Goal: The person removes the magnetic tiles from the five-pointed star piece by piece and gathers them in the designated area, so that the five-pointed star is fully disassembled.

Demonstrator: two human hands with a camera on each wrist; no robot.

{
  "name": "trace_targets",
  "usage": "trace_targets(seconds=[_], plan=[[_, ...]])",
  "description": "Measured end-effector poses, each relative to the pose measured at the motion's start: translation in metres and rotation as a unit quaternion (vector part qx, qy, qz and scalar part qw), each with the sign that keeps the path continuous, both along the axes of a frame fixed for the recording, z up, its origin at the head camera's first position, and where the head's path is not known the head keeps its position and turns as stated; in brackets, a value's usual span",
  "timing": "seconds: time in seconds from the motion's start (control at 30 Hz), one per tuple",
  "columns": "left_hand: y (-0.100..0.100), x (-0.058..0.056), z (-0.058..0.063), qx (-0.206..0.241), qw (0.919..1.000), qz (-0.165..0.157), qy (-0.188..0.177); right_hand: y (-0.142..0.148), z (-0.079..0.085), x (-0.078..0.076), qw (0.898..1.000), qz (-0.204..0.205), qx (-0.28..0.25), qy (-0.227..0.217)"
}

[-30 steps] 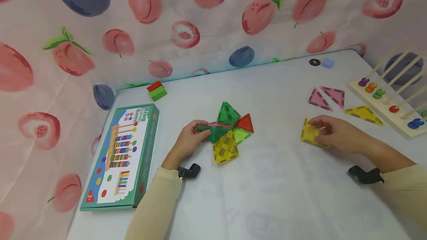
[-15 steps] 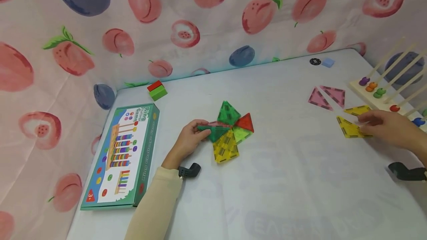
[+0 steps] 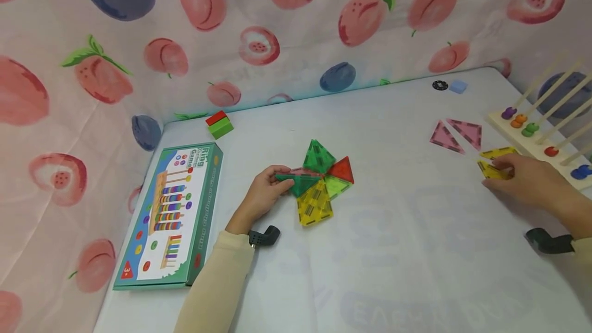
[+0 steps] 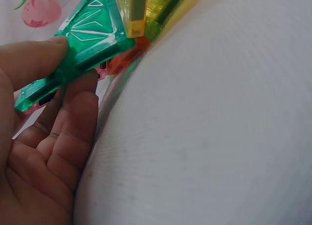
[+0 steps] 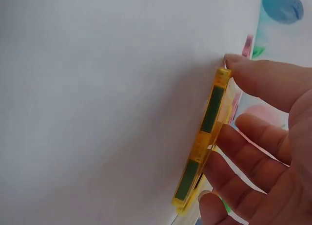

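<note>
My left hand pinches a dark green magnetic tile between thumb and fingers, beside a pink one. It belongs to a pinwheel-like cluster with a green piece, a red piece, a light green piece and a yellow piece. In the left wrist view, the thumb lies on the green tile. At the right, my right hand holds a yellow triangular tile just in front of another yellow triangle. The right wrist view shows the yellow tile edge-on, thumb at its corner.
Two pink triangles lie beyond the right hand. A wooden peg board with colored rings stands at the right edge. A boxed ring game lies left. Red and green blocks, a black disc and a blue block sit farther back.
My right hand has carried the yellow tile rightward, up to the other yellow triangle. The left hand keeps its grip on the green tile, and the cluster stays put.
</note>
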State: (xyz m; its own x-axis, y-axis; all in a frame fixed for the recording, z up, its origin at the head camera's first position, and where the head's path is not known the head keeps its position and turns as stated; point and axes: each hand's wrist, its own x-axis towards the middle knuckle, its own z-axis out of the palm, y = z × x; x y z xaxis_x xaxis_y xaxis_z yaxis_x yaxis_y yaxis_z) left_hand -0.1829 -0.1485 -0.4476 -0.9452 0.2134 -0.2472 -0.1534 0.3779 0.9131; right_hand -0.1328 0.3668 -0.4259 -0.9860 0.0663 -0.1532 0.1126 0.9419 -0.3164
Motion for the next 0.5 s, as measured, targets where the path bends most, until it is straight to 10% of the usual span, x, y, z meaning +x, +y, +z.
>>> trace_targets(seconds=[0.3,0.5], plan=[[0.001,-0.001,0.001,-0.005,1.0000,-0.001,0.006,0.003,0.018,-0.001,1.000,-0.009,-0.008,-0.001],[0.001,0.000,0.001,-0.003,1.0000,0.000,0.006,-0.046,0.038,-0.001,0.996,0.062,-0.066,0.000]])
